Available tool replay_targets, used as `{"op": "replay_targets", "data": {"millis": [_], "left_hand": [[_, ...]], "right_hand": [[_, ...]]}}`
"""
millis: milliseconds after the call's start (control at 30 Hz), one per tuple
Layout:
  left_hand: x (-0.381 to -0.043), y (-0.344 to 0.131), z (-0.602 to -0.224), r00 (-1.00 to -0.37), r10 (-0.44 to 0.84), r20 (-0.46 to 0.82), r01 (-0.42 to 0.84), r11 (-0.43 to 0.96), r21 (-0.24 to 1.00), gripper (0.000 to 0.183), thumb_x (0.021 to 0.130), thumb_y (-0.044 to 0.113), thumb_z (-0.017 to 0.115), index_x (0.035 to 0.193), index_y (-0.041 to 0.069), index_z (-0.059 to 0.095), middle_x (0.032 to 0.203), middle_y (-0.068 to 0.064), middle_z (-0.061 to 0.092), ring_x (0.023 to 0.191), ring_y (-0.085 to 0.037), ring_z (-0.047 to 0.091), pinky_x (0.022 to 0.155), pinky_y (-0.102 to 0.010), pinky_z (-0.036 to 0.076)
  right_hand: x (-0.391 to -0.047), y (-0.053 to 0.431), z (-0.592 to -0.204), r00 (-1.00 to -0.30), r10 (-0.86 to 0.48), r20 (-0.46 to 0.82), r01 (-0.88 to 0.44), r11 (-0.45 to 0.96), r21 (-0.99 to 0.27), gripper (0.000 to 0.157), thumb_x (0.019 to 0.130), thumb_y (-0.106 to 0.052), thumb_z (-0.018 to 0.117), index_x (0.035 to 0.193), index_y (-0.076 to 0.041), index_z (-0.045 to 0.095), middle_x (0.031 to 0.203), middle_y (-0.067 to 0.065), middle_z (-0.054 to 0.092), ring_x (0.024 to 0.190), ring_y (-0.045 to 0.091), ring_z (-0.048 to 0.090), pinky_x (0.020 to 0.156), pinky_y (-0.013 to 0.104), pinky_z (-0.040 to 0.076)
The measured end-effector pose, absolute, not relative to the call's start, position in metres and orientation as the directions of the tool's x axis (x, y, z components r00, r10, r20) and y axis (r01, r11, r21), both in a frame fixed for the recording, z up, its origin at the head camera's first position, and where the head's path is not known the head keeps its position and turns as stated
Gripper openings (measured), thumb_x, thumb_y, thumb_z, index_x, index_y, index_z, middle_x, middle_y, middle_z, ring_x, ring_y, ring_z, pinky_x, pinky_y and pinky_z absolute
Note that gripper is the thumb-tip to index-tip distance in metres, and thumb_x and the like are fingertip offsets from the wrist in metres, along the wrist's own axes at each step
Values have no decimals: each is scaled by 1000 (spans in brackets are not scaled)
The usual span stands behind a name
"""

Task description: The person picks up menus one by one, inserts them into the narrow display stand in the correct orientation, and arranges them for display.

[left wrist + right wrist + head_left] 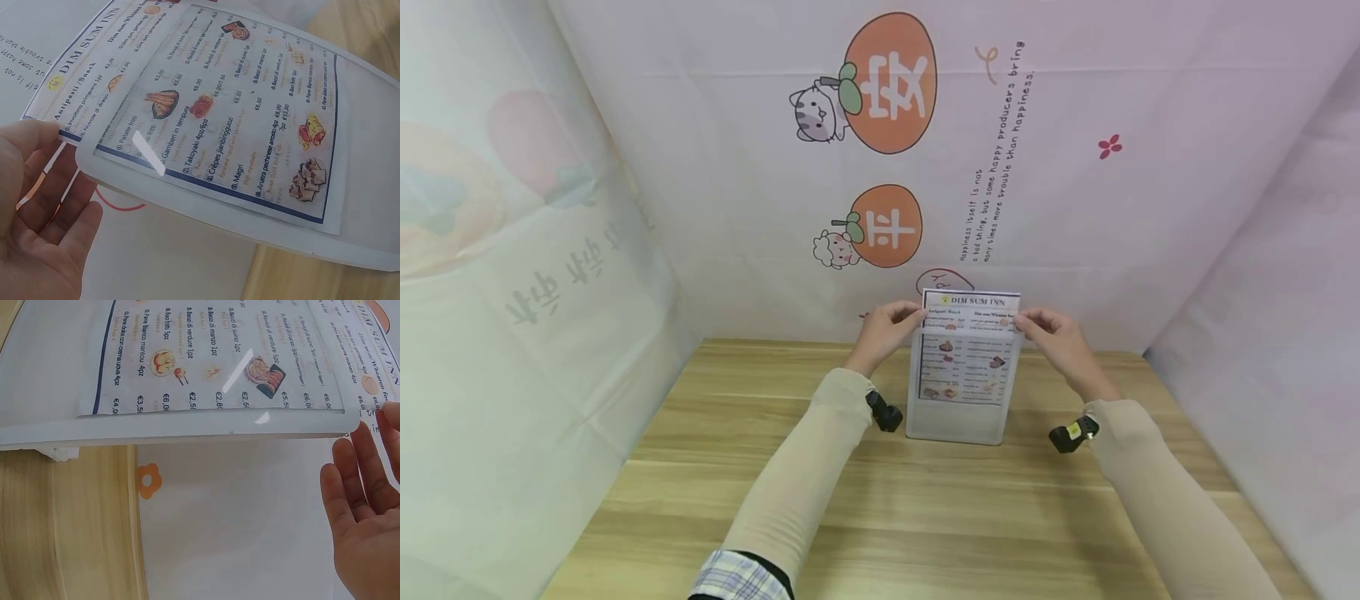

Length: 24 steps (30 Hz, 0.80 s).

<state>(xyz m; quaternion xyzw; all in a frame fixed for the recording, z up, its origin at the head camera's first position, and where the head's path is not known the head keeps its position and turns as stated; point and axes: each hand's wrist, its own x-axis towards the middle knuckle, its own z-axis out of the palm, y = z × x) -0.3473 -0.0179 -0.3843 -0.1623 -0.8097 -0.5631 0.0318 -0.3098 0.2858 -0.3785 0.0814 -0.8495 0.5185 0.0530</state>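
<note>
A printed menu sheet [972, 302] headed DIM SUM INN sits partway inside a clear, white-edged upright display holder [955, 421], its top strip sticking out above the holder's upper edge. My left hand [883, 333] pinches the sheet's left edge near the top; in the left wrist view the thumb lies over the paper, beside the holder's corner. On the opposite edge, my right hand [1063, 346] pinches the sheet at the same height. The right wrist view shows the other fingers of that hand [369, 506] spread below the holder's corner. Below the sheet's bottom edge, the holder's lower part shows blank.
The holder stands toward the back of a wooden table [880, 517]. Behind it hangs a pale printed cloth [737, 208] with orange fruit drawings and lettering. More cloth closes in the left and right sides. Each wrist carries a small black camera [886, 412].
</note>
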Motion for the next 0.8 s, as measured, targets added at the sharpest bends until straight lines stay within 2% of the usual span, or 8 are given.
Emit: {"op": "replay_targets", "data": {"millis": [233,433,800], "left_hand": [[-346,-18,-388,-945,226,234,298,308,903,29,98,41,65,112,18,74,104,8,71,101,-11,63,93,-34,50],[-344,-18,-392,-949,231,216,281,302,911,26,97,41,66,110,20,74,102,9,70,100,-11,63,92,-36,50],[-342,-19,-398,-954,234,190,260,323,910,30,97,45,65,113,20,73,105,9,70,101,-10,63,92,-34,51]], "right_hand": [[-307,287,-382,-983,-94,159,-185,443,-877,56,98,-54,56,126,-6,60,128,12,59,122,30,50,108,57,35],[-305,287,-386,-979,-99,178,-203,444,-873,53,100,-50,56,124,-3,61,125,13,60,118,25,52,104,50,39],[-304,288,-391,-982,-113,153,-188,444,-876,52,101,-48,56,125,-1,59,125,16,59,119,29,51,100,42,41]]}}
